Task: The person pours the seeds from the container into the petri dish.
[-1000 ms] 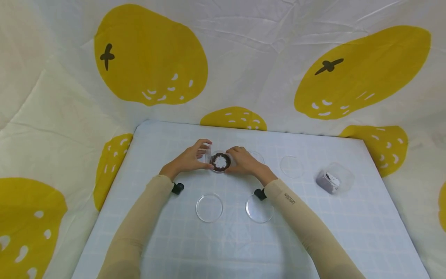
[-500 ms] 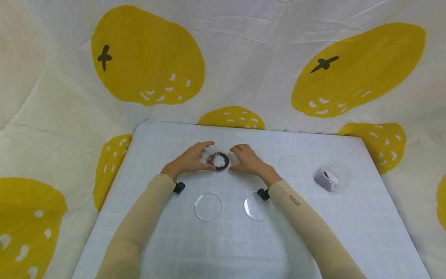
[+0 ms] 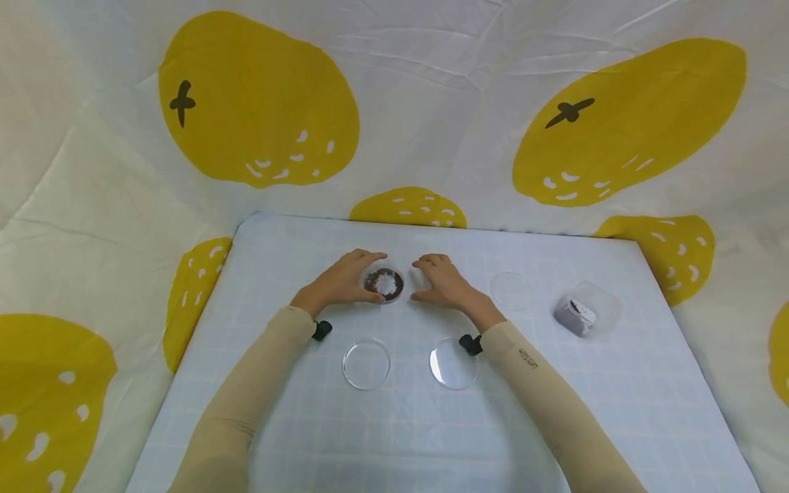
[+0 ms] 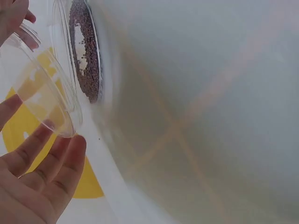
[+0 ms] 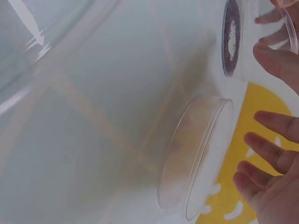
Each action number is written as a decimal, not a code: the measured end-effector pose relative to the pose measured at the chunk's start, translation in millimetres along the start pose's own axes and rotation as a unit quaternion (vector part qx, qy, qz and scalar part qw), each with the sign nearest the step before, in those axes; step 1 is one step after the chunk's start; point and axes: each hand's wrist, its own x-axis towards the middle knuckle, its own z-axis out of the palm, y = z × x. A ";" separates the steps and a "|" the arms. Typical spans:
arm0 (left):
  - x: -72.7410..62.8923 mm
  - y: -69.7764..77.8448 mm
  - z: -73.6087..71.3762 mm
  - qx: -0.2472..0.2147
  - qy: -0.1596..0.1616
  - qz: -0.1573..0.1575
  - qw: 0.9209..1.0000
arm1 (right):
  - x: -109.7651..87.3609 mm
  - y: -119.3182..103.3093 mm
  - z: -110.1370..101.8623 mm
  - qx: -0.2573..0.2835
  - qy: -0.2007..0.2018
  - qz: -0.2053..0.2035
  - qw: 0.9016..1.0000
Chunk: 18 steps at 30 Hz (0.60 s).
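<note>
A round clear petri dish on the table holds a ring of small dark grains around a white centre. My left hand holds a clear petri dish lid by its edge, thumb on one side and fingertips on the other. In the left wrist view, that lid is tilted close to the dish; whether they touch I cannot tell. To the right of the filled dish is my right hand, its fingers spread and holding nothing. Beside it stands another clear petri dish, mostly covered by the hand in the head view.
Two clear round dishes or lids, the left one and the right one, lie nearer the front. A faint clear disc lies further right. Beyond it, a clear plastic box contains greyish material with dark and white on top.
My right hand has drawn away from the filled dish, to the right. My left hand has lowered the upright lid towards the dish, so it now covers the dish's left part in the head view.
</note>
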 end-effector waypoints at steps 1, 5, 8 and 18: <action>0.7 1.3 0.7 0.006 -0.002 -0.003 1.000 | -1.6 0.7 -0.9 0.001 0.001 -0.002 1.000; 4.4 5.5 3.8 0.025 -0.012 -0.010 1.000 | -8.4 3.0 -5.4 0.016 0.003 0.004 1.000; 7.4 7.6 6.4 0.036 -0.022 -0.015 0.999 | -13.2 4.4 -9.0 0.026 0.003 0.018 1.000; 17.3 15.5 12.3 0.080 -0.030 -0.019 0.996 | -23.2 12.8 -11.0 0.030 0.010 0.024 0.999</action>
